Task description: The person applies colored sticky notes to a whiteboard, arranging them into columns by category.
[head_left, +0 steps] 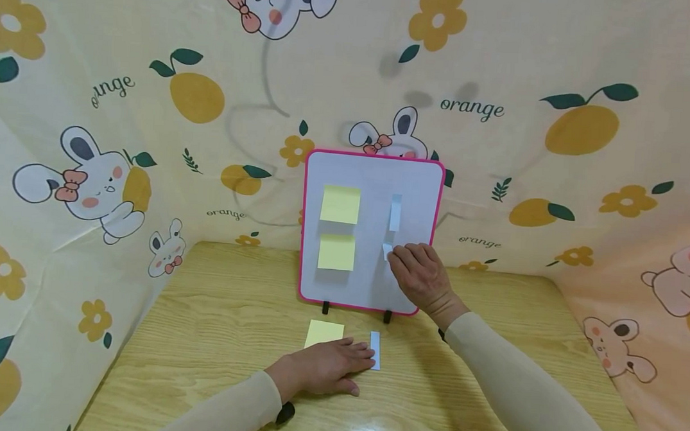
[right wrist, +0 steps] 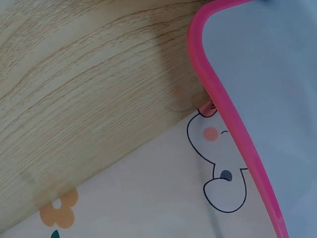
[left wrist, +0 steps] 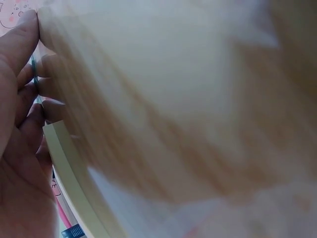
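A white board (head_left: 374,178) with a pink rim stands upright on the table. Two yellow sticky notes (head_left: 340,204) are stuck one above the other on its left half, and a narrow blue sticky note (head_left: 395,212) on its right half. Below that one, my right hand (head_left: 422,277) pinches another small blue sticky note (head_left: 386,252) against or just before the board; its fingers partly hide it. My left hand (head_left: 329,367) lies palm down on the table, fingertips on a narrow blue note pad (head_left: 376,350). Partly under this hand is a yellow sticky note pad (head_left: 324,331).
Two black feet (head_left: 387,317) support the board on the wooden table (head_left: 225,313). Patterned cloth walls (head_left: 339,74) rise behind and at both sides. In the right wrist view the board's pink edge (right wrist: 233,119) shows, but not the hand.
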Available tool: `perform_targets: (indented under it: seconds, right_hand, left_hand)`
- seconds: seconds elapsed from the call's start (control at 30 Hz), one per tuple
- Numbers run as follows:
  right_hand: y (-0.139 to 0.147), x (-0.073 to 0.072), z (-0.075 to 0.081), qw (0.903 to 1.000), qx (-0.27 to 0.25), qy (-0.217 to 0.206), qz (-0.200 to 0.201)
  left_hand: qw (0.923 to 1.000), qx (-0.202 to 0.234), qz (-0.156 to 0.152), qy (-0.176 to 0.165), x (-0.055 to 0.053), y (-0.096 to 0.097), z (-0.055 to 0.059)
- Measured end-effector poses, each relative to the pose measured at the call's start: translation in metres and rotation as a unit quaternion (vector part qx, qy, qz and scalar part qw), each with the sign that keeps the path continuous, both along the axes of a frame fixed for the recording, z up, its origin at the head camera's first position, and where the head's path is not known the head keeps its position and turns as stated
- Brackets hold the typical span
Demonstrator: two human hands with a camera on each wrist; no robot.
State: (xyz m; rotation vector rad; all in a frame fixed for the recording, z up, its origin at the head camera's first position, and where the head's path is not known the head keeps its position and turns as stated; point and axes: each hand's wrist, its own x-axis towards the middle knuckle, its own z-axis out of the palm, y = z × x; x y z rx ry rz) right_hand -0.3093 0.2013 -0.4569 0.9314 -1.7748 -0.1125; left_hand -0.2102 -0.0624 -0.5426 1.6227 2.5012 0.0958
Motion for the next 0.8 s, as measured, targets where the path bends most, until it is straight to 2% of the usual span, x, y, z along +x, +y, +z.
perform_targets:
  seconds: [0.33,0.57,0.8]
  right_hand:
    - [0.0021,-0.0026,0.0009,0.9999,0.001,0.002,0.012]
    - [0.0036,-0.0043,0.0000,0.9997,0.020,0.003,-0.013]
    - [0.0041,-0.0049,-0.0008,0.9995,0.026,-0.006,-0.020]
  left_hand:
    - [1.0000,-0.003,0.003,-0.006,0.0012,-0.0001,0.0020]
    - [1.0000,-0.001,-0.001,-0.002,-0.0007,0.0008,-0.0018]
    - [1.0000,0.001,-0.001,0.000,-0.0013,0.0001,-0.0024]
